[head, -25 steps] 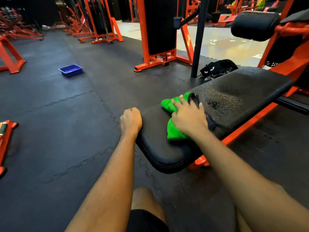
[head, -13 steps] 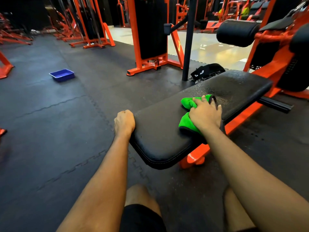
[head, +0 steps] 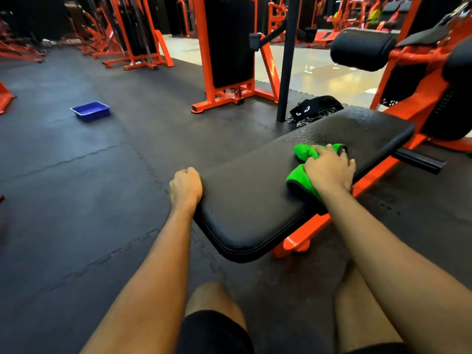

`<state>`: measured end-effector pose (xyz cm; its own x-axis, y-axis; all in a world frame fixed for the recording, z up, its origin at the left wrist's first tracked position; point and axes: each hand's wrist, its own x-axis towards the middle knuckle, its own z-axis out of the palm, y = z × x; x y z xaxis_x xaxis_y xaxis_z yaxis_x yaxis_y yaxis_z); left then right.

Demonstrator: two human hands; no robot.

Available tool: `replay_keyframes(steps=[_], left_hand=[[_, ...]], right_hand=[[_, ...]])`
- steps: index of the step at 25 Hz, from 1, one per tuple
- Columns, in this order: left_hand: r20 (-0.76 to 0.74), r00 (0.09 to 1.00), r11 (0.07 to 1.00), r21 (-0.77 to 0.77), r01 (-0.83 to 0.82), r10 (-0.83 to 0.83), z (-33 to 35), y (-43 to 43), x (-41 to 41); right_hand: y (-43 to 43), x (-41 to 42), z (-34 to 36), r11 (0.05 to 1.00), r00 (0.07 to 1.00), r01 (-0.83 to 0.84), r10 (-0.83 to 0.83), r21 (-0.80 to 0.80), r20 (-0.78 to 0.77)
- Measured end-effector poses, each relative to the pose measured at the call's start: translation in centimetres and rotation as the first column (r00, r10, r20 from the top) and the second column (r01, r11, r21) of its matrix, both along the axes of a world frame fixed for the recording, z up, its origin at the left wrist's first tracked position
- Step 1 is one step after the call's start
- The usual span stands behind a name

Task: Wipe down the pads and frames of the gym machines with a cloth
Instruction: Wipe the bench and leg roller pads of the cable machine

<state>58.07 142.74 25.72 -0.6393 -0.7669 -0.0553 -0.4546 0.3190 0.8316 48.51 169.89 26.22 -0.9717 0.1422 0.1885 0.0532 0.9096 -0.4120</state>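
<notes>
At three o'clock on the bench (head: 255, 200), the right hand (head: 329, 169) bears down on the bunched green cloth (head: 297, 178). Its fingers curl over the cloth, likely so it won't slip on the droplet-speckled padding toward one o'clock. At nine o'clock the left hand (head: 186, 186) sits fisted against the bench's edge, holding nothing (probably a brace for leaning in).

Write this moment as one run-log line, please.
step: wipe pad | right hand: holds cloth on pad | left hand: grips pad edge | pad far end: droplets
</notes>
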Motion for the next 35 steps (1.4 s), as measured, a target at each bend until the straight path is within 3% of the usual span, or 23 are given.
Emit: replay_keyframes(steps=[3,8,14,17,22,26,31,33,35], left_hand=[[0.004,1.000,1.000,-0.007,0.007,-0.007,0.1,0.0,-0.2],[0.026,0.999,1.000,-0.010,0.023,-0.022,-0.2,-0.2,-0.2],[0.050,0.998,0.997,-0.055,0.052,-0.050,-0.6,-0.3,-0.4],[0.026,1.000,1.000,-0.020,0.018,-0.018,-0.5,-0.5,-0.5],[0.039,0.999,0.998,-0.052,0.030,-0.028,-0.7,-0.6,-0.7],[0.048,0.998,0.997,-0.072,0.033,-0.030,-0.8,-0.8,-1.0],[0.037,0.999,0.995,-0.099,0.029,-0.025,-1.4,-1.2,-1.4],[0.026,0.999,0.994,-0.104,0.025,-0.022,-1.5,-1.2,-1.6],[0.034,0.999,0.994,-0.112,0.017,-0.013,-1.4,-1.0,-1.6]], right_hand=[[-3.9,3.7,-0.2,0.994,0.999,0.033,-0.034,0.104,0.002],[-9.5,12.2,-1.8,0.957,0.955,-0.242,0.264,0.160,-0.135],[-1.0,-1.8,-0.3,0.976,0.985,-0.174,0.175,0.127,0.009],[-1.5,-2.8,0.4,0.975,0.988,-0.156,0.153,0.161,0.032],[-6.4,5.4,-0.5,0.851,0.888,-0.422,0.458,0.313,-0.045],[-6.6,1.6,0.2,0.774,0.796,-0.590,0.606,0.229,0.001],[-4.9,-11.0,1.7,0.879,0.891,-0.453,0.444,0.145,0.095],[-5.2,-12.6,1.9,0.907,0.917,-0.397,0.388,0.138,0.088],[-5.9,-11.4,2.0,0.884,0.891,-0.455,0.450,0.111,0.066]])
